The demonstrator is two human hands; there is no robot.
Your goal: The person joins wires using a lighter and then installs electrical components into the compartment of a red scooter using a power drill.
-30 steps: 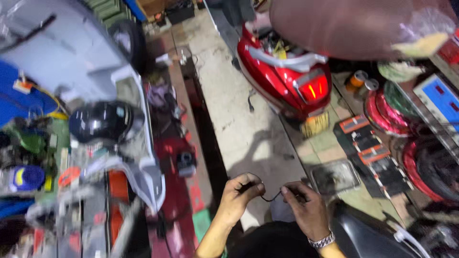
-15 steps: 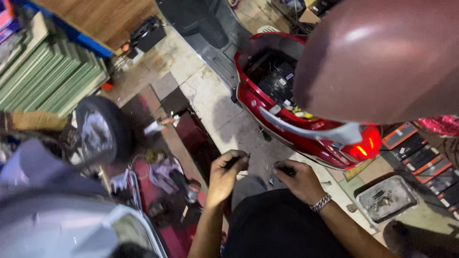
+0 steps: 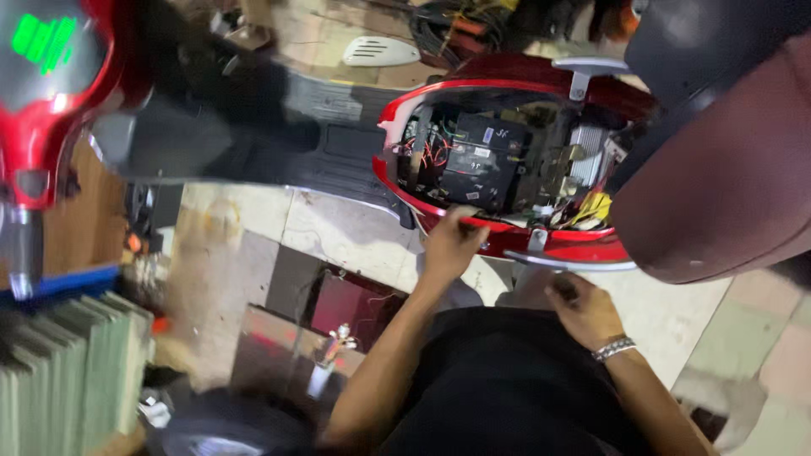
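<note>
Workshop floor of pale stone tiles spreads under us, and on it stands our landmark — a red scooter with its seat tipped up and the under-seat bay laid open. Inside that bay we see a black battery block, red wires to its near side and a yellow connector at its seat end.

Our left hand rests on the scooter's near red rim, fingers curled over the edge; whether it pinches anything there we cannot tell. Our right hand hangs just below the rim, apart from the left, closed loosely around something small and dark — too blurred to name.

Judging from this, the opening-up is done: seat lifted, electrics exposed. The work inside the bay looks hardly started, since neither hand is in among the wires yet. Beyond the scooter lies a white vented cover.
</note>
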